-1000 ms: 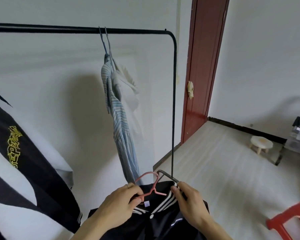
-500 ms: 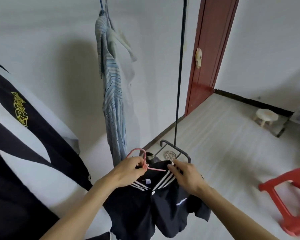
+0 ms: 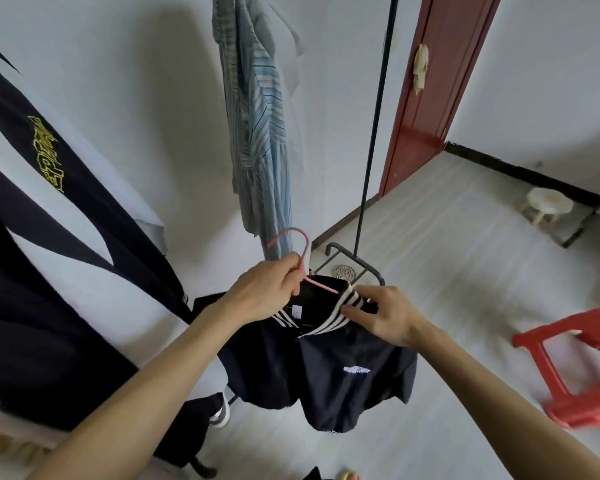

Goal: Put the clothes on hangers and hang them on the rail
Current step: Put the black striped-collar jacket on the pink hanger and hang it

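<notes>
Black jacket (image 3: 326,368), hangering step: left hand (image 3: 264,292) pinches pink hanger (image 3: 302,261) neck, right hand (image 3: 378,315) grips striped collar; next likely lifting onto rack post (image 3: 374,133) rail above.

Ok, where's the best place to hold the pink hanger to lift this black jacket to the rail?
Grip the pink hanger at its neck, just under the hook, from the left, where the left hand already pinches it. The hook curves up clear of the black jacket.
</notes>
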